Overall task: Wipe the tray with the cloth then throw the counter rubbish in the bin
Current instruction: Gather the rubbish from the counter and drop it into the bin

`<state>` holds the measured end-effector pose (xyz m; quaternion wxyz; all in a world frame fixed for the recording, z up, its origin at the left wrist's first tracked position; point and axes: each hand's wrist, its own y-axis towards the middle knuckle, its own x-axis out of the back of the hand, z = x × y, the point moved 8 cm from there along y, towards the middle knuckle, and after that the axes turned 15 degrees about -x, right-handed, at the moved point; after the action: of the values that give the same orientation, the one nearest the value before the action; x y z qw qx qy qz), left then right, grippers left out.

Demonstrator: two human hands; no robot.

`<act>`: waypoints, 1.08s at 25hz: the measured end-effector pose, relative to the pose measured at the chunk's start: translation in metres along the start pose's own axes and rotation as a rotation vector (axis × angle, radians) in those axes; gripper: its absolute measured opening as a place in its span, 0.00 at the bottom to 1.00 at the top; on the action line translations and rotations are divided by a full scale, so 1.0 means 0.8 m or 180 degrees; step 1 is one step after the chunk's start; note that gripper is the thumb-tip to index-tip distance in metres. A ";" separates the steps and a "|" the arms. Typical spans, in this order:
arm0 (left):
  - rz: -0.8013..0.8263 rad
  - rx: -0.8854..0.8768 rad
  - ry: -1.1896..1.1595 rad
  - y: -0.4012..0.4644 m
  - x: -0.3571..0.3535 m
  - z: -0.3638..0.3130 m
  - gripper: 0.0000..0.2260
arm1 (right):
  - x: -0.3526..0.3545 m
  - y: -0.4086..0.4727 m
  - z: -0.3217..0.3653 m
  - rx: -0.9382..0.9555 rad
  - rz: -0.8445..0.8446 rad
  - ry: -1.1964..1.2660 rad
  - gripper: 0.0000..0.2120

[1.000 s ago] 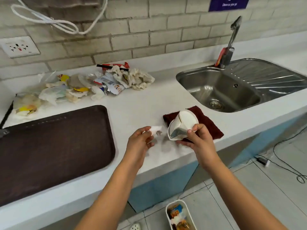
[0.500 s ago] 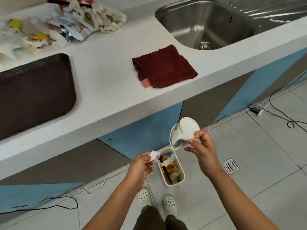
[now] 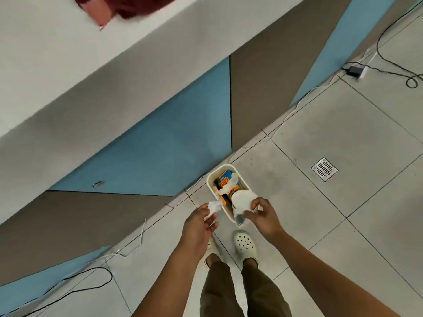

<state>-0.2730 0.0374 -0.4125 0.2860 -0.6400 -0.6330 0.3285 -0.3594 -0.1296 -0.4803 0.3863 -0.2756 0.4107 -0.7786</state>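
Note:
I look straight down at the floor. A small white bin point(image 3: 211, 179) stands by my feet, with orange and blue packets and crumpled paper inside. My right hand point(image 3: 263, 215) grips a crushed white paper cup point(image 3: 242, 201) right over the bin's near end. My left hand point(image 3: 199, 221) pinches a small crumpled white paper scrap point(image 3: 212, 208) just left of the bin's rim. The dark red cloth point(image 3: 128, 5) lies on the white counter point(image 3: 57, 53) at the top edge of the view. The tray is out of view.
Blue and grey cabinet fronts point(image 3: 160, 152) run under the counter. Thin white and black cables point(image 3: 96, 271) trail along the tiled floor. A floor drain point(image 3: 324, 169) sits to the right, and a plug adapter point(image 3: 354, 70) at far right. My white clogs point(image 3: 245, 244) stand just behind the bin.
My view has tipped down from the counter to the floor. Both hands have dropped lower, carrying the cup and the paper scrap close above the bin.

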 end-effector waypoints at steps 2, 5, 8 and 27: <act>0.0041 -0.0001 0.0174 0.023 0.005 0.010 0.09 | -0.007 0.024 -0.018 -0.0015 -0.0066 -0.0279 0.16; 0.0084 0.0023 0.0318 0.057 0.011 0.025 0.07 | -0.021 0.061 -0.040 0.0184 -0.0020 -0.0915 0.15; 0.0131 0.0072 0.0554 0.097 0.008 0.047 0.09 | -0.025 0.104 -0.057 0.0199 -0.0139 -0.1239 0.18; 0.0396 -0.0220 0.1302 0.236 -0.072 0.086 0.12 | -0.021 0.135 -0.176 -0.0953 -0.0055 -0.1921 0.18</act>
<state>-0.2083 -0.0299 -0.5998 0.3656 -0.7406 -0.5319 0.1869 -0.4147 -0.0947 -0.6464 0.4390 -0.5508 0.3852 -0.5962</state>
